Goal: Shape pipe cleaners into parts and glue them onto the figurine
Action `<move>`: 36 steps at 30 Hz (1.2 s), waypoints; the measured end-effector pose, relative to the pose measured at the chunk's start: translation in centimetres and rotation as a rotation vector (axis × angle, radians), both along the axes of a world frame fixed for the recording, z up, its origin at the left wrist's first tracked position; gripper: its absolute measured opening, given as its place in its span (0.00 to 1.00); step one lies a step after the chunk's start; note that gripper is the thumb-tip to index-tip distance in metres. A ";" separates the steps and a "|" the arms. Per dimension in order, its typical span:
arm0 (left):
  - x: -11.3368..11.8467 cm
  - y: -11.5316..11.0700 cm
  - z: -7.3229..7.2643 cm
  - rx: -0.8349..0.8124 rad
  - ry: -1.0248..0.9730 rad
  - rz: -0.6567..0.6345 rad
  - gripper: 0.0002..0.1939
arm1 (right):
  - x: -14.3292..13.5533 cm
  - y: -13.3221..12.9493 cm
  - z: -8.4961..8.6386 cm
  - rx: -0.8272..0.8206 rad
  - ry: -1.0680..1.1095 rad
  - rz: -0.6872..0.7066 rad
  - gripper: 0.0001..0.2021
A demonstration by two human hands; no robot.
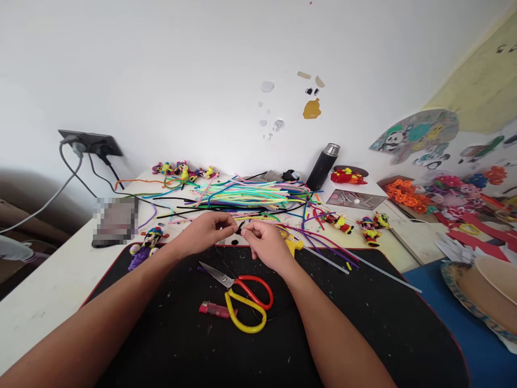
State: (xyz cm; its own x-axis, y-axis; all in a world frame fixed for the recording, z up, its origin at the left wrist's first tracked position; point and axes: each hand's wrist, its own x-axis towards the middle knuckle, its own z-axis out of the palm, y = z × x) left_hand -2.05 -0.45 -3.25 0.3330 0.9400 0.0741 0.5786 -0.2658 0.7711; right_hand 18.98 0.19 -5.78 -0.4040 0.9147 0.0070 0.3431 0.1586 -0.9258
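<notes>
Over the far edge of the black mat (173, 334), my left hand (210, 230) and my right hand (264, 243) meet, fingertips pinched. Between them is a small black piece (239, 227), mostly hidden by the fingers; it looks fuzzy, but I cannot tell its exact kind. Just below my hands lie scissors (228, 281) with one red and one yellow handle, blades parted. A red lighter (216, 309) rests beside the yellow handle. Beyond my hands is a large pile of coloured pipe cleaners (246, 194). A yellow glue gun (294, 243) sits by my right wrist.
Pipe-cleaner dolls stand around: a purple one (145, 249) at left, others (370, 230) at right. A phone-like blurred object (116, 221) lies left. A black thermos (323, 166) leans by a box (355, 198). Glue sticks (329, 261) lie right. Cables (78, 178) hang at left.
</notes>
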 end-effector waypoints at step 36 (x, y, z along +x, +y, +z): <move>0.2 0.9 -3.4 0.163 0.447 0.162 0.12 | 0.1 -0.4 0.0 0.080 -0.027 -0.002 0.08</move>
